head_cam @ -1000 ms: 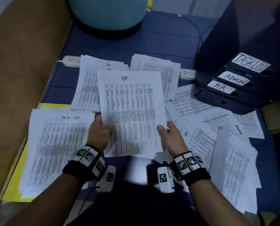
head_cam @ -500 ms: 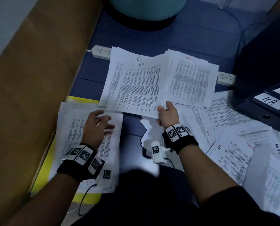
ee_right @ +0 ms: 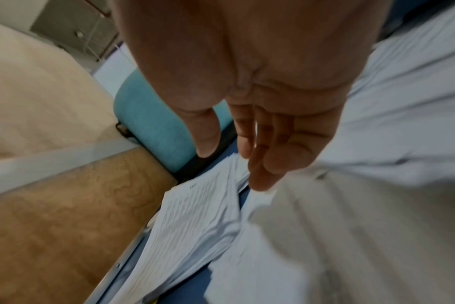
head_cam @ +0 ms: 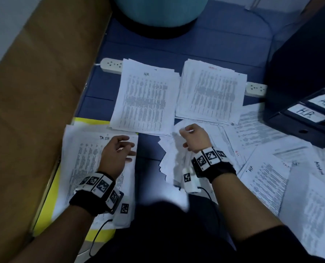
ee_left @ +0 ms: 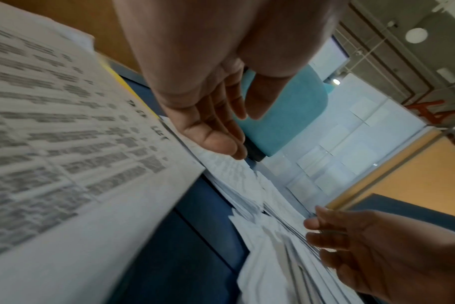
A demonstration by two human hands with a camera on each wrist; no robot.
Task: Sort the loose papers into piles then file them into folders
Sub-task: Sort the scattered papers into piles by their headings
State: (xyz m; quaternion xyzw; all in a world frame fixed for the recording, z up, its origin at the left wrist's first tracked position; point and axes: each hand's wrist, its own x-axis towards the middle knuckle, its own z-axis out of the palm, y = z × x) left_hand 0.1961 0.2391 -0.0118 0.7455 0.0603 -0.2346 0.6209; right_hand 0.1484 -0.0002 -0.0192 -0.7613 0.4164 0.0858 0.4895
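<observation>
The HR pile (head_cam: 146,99) lies on the blue floor, topped by a sheet headed "HR". Right of it sits a second pile (head_cam: 211,93) with a red heading. The task list pile (head_cam: 82,168) rests on a yellow folder (head_cam: 90,121) at the left. My left hand (head_cam: 118,150) (ee_left: 216,115) hovers over the task list pile, fingers relaxed and empty. My right hand (head_cam: 191,137) (ee_right: 247,133) is just below the HR pile's near right corner, above a fan of loose sheets (head_cam: 172,158), holding nothing. Dark binders (head_cam: 307,114) labelled "H.R." and "ADMIN" lie at the right.
More loose papers (head_cam: 267,168) marked HR and ADMIN spread across the floor at the right. Two white power strips (head_cam: 111,64) (head_cam: 255,88) lie behind the piles. A teal stool (head_cam: 158,10) stands at the back, and a wooden panel (head_cam: 34,92) runs along the left.
Both hands held the HR sheet up; the left let go and moved over the task list pile. The right laid the sheet on the HR pile and released it.
</observation>
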